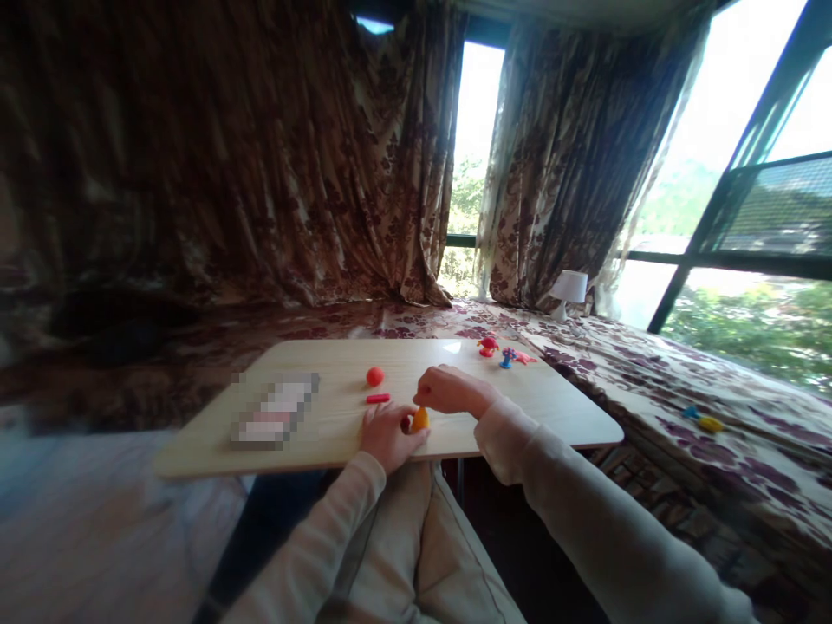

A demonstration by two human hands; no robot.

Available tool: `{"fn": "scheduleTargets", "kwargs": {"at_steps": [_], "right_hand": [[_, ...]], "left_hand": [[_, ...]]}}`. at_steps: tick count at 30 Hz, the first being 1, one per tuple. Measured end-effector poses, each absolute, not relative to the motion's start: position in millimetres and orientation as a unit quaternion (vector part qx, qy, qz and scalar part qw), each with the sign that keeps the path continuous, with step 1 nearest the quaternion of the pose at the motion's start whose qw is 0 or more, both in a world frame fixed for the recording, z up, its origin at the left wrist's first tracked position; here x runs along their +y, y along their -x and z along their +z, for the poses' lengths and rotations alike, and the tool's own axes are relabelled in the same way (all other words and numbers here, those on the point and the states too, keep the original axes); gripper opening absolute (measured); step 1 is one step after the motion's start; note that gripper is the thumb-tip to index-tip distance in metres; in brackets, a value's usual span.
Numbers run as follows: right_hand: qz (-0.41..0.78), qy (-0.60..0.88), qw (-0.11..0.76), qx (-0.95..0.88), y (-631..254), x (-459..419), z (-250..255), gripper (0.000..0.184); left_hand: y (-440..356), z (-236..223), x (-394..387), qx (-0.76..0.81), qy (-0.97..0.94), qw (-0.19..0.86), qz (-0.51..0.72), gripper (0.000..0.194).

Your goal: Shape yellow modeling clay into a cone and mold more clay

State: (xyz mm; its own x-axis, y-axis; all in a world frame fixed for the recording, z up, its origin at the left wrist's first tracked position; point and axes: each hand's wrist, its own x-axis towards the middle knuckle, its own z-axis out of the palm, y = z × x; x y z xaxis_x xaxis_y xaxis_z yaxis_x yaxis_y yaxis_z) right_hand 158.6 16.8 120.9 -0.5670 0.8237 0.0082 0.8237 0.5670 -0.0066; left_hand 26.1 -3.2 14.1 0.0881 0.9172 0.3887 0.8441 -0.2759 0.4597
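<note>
Close to the table's near edge, my left hand [388, 432] is closed around the side of a small yellow-orange object [420, 419] that narrows toward its top. Just above that object is my right hand [450, 391], its fingers curled with the tips pinched at the narrow top. Whether the right fingertips hold a separate small piece cannot be made out. A short red bar [378, 399] lies just beyond my left hand, and a round orange-red ball [375, 377] sits behind the bar.
A red toy figure [487, 347], a blue toy [507, 358] and a flat pink-red piece [523, 357] stand at the table's [338, 355] far right. A blurred-out rectangular item [276, 412] lies on the left. A white lamp [569, 290] and a yellow toy [711, 424] rest on the floral cover.
</note>
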Motion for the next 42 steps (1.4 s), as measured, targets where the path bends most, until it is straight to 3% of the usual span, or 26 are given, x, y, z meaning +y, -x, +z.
{"fn": "scheduleTargets", "kwargs": {"at_steps": [22,42], "right_hand": [[-0.005,0.475,0.009,-0.88,-155,15,114,0.022],[0.003,0.476,0.034,-0.879,-164,11,126,0.026]], "left_hand": [[-25,16,-5,0.595,-0.741,0.064,0.306,0.018],[-24,16,-4,0.594,-0.738,0.082,0.309,0.027]]}}
